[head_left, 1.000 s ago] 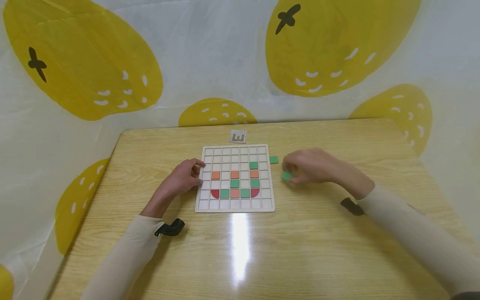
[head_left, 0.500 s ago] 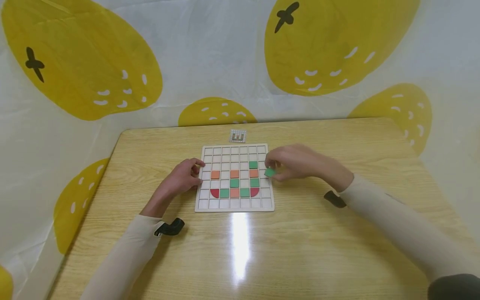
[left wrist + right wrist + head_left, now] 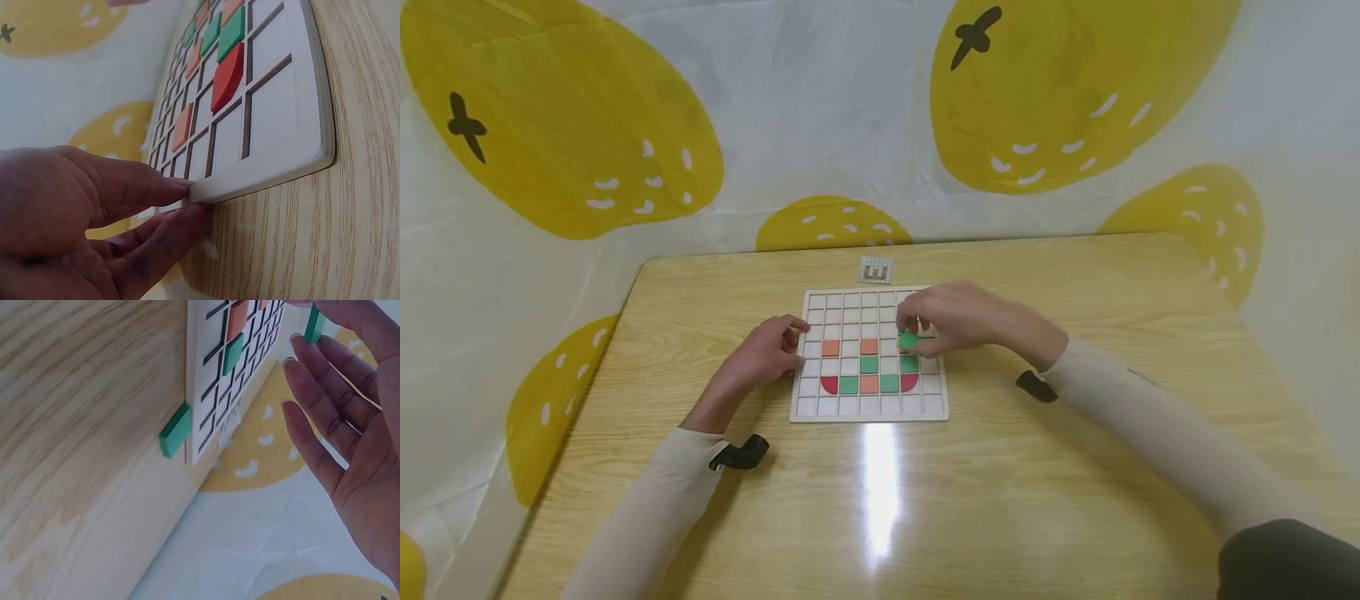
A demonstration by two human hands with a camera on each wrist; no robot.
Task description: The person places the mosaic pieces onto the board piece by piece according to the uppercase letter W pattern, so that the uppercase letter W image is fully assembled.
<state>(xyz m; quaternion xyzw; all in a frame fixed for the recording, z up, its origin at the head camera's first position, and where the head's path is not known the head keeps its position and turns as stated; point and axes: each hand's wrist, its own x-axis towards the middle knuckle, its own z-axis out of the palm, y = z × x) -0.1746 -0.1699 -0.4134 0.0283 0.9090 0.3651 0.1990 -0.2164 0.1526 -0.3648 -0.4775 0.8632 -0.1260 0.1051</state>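
Observation:
A white square grid board (image 3: 816, 406) lies on the table, bearing orange, green and rounded red tiles in some cells. My left hand (image 3: 769, 352) holds its left edge; in the left wrist view fingertips (image 3: 178, 189) touch the rim. Over the board's right part, my right hand (image 3: 958, 317) pinches a green square tile (image 3: 908, 340) between thumb and fingers. That tile is held above an orange tile, now mostly covered. In the right wrist view, the pinched tile shows at the top while the other fingers are spread.
Another green tile (image 3: 175, 431) lies on the table beside the board's right edge, hidden by the hand in the head view. A small pattern card (image 3: 876, 270) lies behind the board. The wooden table (image 3: 1037, 500) meets a lemon-printed cloth (image 3: 827, 125) at the back.
My right hand has moved left from the table over the board, carrying the green tile. The left hand stays at the board's edge.

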